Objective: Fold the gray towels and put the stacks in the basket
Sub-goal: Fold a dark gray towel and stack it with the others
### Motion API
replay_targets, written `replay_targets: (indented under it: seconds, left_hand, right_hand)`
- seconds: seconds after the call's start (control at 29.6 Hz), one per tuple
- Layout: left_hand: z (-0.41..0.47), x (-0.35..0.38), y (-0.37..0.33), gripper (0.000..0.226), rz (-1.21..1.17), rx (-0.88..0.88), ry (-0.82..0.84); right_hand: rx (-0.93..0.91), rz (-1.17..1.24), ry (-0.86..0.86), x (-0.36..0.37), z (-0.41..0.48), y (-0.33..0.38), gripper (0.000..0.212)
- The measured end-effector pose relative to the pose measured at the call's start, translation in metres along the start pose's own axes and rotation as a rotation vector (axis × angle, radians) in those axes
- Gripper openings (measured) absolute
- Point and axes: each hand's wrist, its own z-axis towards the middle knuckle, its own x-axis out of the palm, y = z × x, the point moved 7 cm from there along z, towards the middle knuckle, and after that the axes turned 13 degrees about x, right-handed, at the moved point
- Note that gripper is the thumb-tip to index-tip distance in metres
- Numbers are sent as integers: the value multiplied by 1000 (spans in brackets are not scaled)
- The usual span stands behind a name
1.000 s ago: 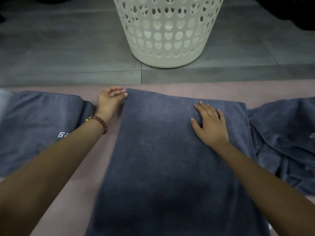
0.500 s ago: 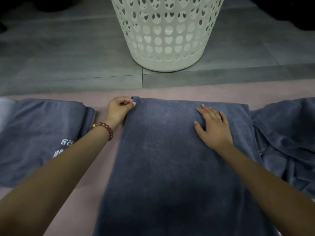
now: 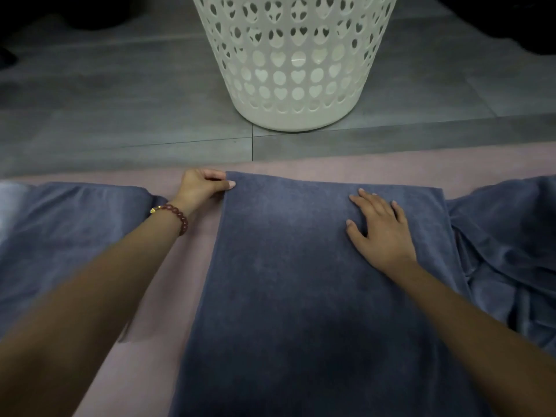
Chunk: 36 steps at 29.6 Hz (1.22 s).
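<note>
Between the hands lies a gray towel (image 3: 301, 281), folded flat on a pink surface (image 3: 186, 281). The left hand (image 3: 201, 188) pinches its far left corner, thumb on the cloth and fingers curled at the edge; a red bead bracelet (image 3: 174, 213) circles that wrist. The right hand (image 3: 380, 233) rests palm-down on the towel near its far right edge, fingers straight and slightly spread. Left of the left hand lies another folded towel (image 3: 75, 230); right of the right hand, a rumpled heap (image 3: 505, 236). Beyond both hands, a white basket (image 3: 294, 55) stands on the gray tiled floor (image 3: 120, 100).
</note>
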Motion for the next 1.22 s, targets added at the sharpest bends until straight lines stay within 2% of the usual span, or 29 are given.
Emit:
replay_targets:
  seconds: [0.1,0.2,0.27,0.3,0.37,0.41,0.44,0.47,0.54,0.61,0.71,0.78,0.85,0.88,0.95,1.05,1.12,1.22]
  left_hand:
    - [3,2,4,22,142,36,29]
    - [1,1,5,24,299,99,-112]
    - [-13,9,-15,16,586,276,-200]
    - [-25,24,-29,23,721,421,-174]
    - [-54,68,-44,39,854,733,109]
    - [-67,88,-40,48,926,836,296]
    - [-76,100,-32,58,1017,864,437]
    - [-76,103,-18,67,1085,807,522]
    - [-62,94,2,78,1129,627,521]
    - [-50,90,8,82,1147,546,464]
    - [-41,91,5,81,1182,475,458]
    - [-42,93,4,70,1187,377,461]
    - [-50,97,-1,63,1188,264,452]
    - [-59,99,-6,61,1179,252,433]
    - [-88,108,-15,56,1161,389,390]
    - [-162,125,-14,58,1163,653,487]
    - [-196,123,-2,60,1157,664,513]
    - [-216,109,5,69,1124,568,460]
  right_hand:
    - [0,-12,5,2,1,0,64]
    - [3,-49,15,5,2,-1,67]
    - [0,-105,33,7,3,-1,73]
    - [2,-135,44,8,4,0,77]
    - [1,-182,73,11,5,1,82]
    - [-16,-197,99,11,6,1,83]
    - [-62,-215,137,10,7,0,83]
    - [-123,-239,177,8,6,-4,82]
    - [-185,-287,216,-1,3,-31,79]
    - [-55,-328,182,-21,7,-80,80]
    - [217,-416,190,-38,17,-132,65]
    - [260,-380,223,-41,20,-129,61]
    - [252,-252,134,-50,11,-110,60]
    - [257,-162,55,-57,-2,-101,60]
    - [314,50,-38,-65,-38,-91,60]
    - [394,224,-4,-60,-100,-94,57]
    - [467,303,15,-56,-127,-112,46]
    - [614,379,64,-56,-157,-135,37]
